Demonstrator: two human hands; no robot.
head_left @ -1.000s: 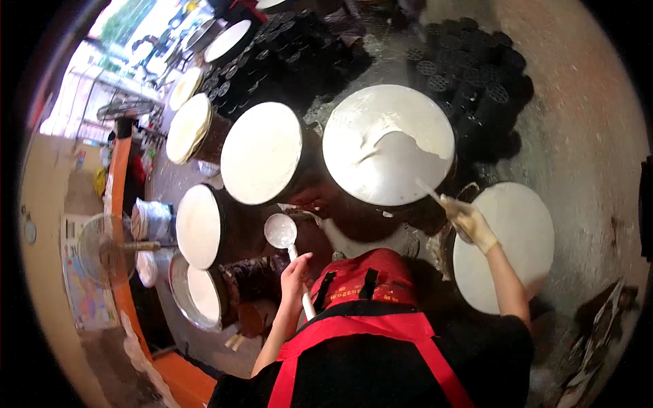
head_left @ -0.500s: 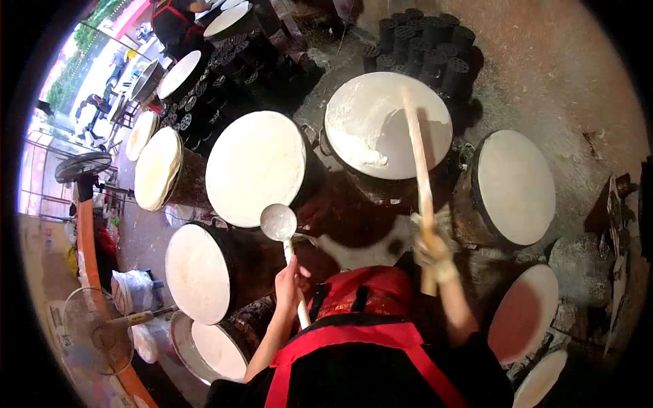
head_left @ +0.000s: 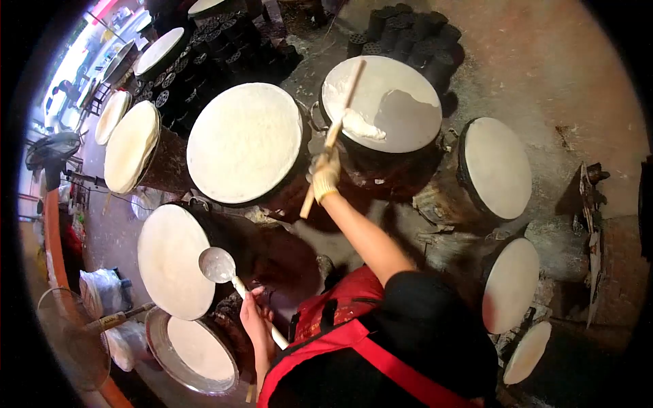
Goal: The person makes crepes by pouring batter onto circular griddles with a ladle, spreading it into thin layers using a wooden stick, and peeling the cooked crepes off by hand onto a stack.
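Observation:
My right hand [head_left: 325,173], in a pale work glove, is closed around a long wooden stick [head_left: 334,132]. The stick's far end lies over the left part of a round pan top [head_left: 411,122] ahead of me. White batter [head_left: 384,71] coats much of that surface, and a grey patch shows at its right. Beside the stick sits a thick white lump of batter [head_left: 365,127] near the front rim. My bare left hand [head_left: 256,318] grips the pale handle of a round ladle [head_left: 218,265]. The ladle's bowl is beside another white-covered round top [head_left: 173,262].
Several more white-covered round tops on drums surround me, including a large one [head_left: 245,143] and one at the right [head_left: 498,168]. Dark perforated cylinders [head_left: 415,37] stand behind. A wide metal pan [head_left: 228,381] with white contents and a fan [head_left: 73,336] are at lower left.
My right hand has swung the stick left across the front pan. White batter now covers more of its upper right. My left hand and the ladle sit further left and lower; the view has shifted.

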